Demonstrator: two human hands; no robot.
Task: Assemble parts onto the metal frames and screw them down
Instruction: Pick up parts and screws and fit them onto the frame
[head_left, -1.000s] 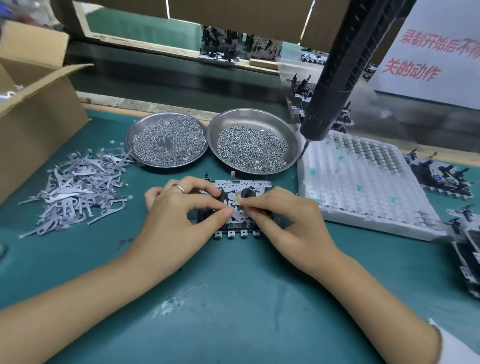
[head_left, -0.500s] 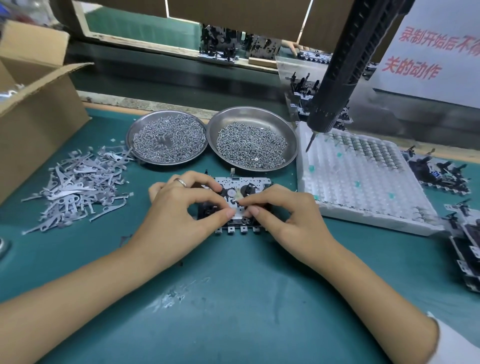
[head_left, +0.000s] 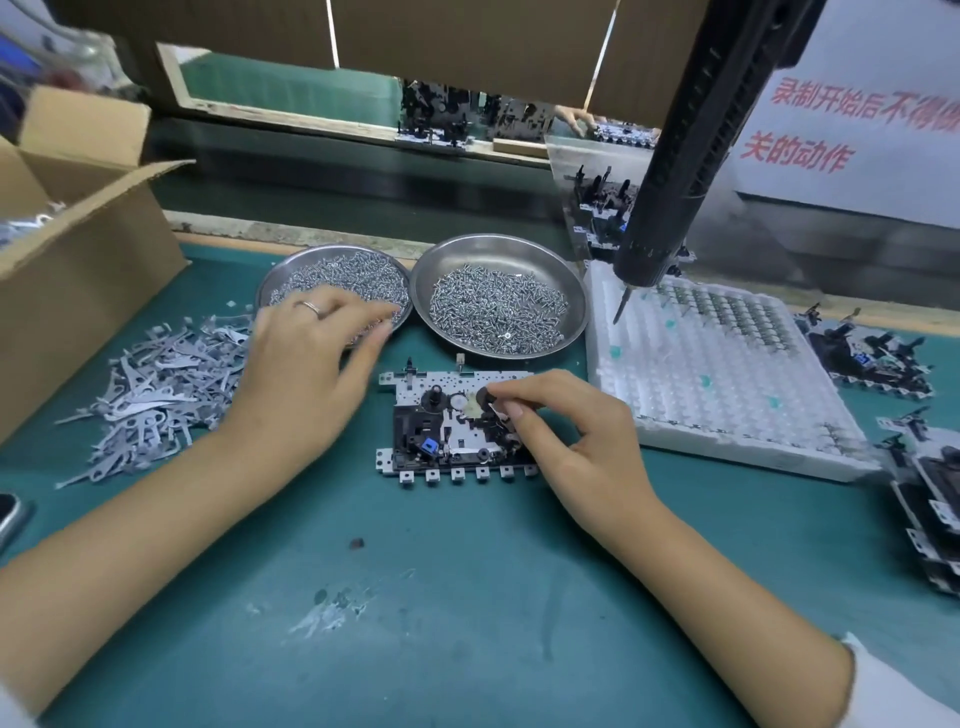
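A metal frame (head_left: 452, 431) with black plastic parts, a white gear and a blue piece lies flat on the green mat. My right hand (head_left: 566, 436) rests on its right half, thumb and forefinger pinching a small part down on it. My left hand (head_left: 306, 364) is off the frame, blurred, fingers stretched over the near edge of the left screw dish (head_left: 337, 278). A second dish of screws (head_left: 498, 301) stands just behind the frame. A black electric screwdriver (head_left: 670, 171) hangs above the white tray (head_left: 727, 374), tip down.
A heap of flat grey metal levers (head_left: 150, 384) lies at the left, beside an open cardboard box (head_left: 78, 249). Finished assemblies (head_left: 872, 358) are stacked at the right edge. A small dark scrap (head_left: 356, 543) lies on the mat near me.
My left hand has let go of the frame and swung up and left to the left screw dish. My right hand stays on the frame.
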